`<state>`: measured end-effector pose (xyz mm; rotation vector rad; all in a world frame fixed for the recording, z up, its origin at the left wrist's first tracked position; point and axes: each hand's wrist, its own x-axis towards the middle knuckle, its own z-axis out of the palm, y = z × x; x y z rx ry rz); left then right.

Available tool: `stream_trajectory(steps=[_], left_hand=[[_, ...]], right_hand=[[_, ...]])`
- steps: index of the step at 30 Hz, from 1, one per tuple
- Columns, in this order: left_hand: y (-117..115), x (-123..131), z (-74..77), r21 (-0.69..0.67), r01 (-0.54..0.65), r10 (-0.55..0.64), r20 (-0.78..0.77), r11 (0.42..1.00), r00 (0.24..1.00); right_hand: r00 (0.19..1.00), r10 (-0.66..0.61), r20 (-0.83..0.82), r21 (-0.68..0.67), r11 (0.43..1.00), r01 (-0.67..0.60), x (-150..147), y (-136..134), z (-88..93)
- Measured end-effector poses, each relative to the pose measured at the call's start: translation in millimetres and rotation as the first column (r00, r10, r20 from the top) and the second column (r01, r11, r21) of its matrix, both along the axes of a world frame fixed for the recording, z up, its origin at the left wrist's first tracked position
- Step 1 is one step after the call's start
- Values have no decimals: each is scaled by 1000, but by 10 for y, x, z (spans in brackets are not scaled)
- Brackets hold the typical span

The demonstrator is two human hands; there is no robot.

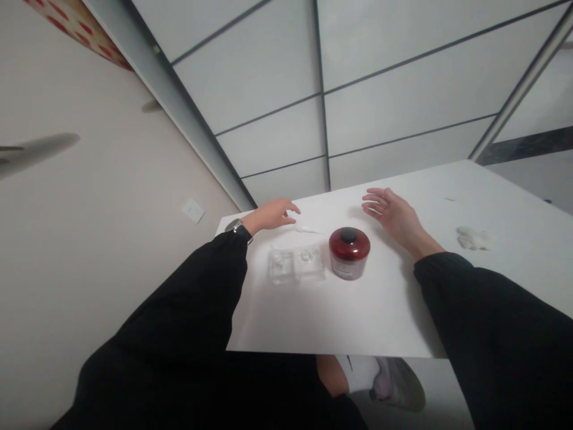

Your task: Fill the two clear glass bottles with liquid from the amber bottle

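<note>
My left hand (275, 214) hovers over the far left of the white table, fingers apart and holding nothing. Just by its fingertips lies a thin whitish item (307, 230), too small to make out. Nearer to me is a clear plastic case (296, 264) with two compartments side by side; what it contains is unclear. To its right stands a jar (349, 254) with a dark red top, a black knob and a pale label. Beyond the jar on the right, my right hand (389, 215) is raised with fingers spread, touching nothing.
A crumpled whitish wad (473, 238) lies on the right of the table (331, 322), with a small pale sliver (450, 199) behind it. White sliding panels (277, 89) rise beyond the far edge. The left wall carries a socket (193, 211). A shoe (398, 385) shows below the near edge.
</note>
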<state>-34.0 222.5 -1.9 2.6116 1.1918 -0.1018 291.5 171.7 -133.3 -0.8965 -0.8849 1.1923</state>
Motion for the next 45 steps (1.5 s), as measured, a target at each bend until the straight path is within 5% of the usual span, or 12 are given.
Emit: stream_trajectory(steps=[5,9,12,17,22,28,34,41,45], left_hand=[[303,154,-355,-93,101,-104,-27,991,994],[327,52,-388,-81,77,-76,11,994,997],[220,-111,-187,-30,10,-8,75,1000,997],[-291,-392,402,60,-66,55,164,996,985],[-976,-365,872,179,173,-174,-6,969,985],[-1347,-67,1062,256,298,-212,-315,919,925],[-1329,91,1049,205,363,-282,-339,909,897],[-1316,215,745,211,491,-422,-302,845,855],[-1335,204,649,229,471,-398,-301,852,867]], right_hand=[[999,-34,-2,5,999,34,33,9,-17],[999,-38,18,9,999,37,42,4,-16],[999,-33,39,2,999,33,46,1,-10],[999,-23,43,-12,1000,24,55,13,-14],[999,-19,29,-14,1000,20,43,16,-10],[1000,-24,9,-14,1000,24,22,9,17],[1000,-23,-20,-20,1000,23,6,37,12],[999,-8,-34,-17,1000,7,-17,48,22],[1000,-6,-30,-9,1000,6,-14,36,37]])
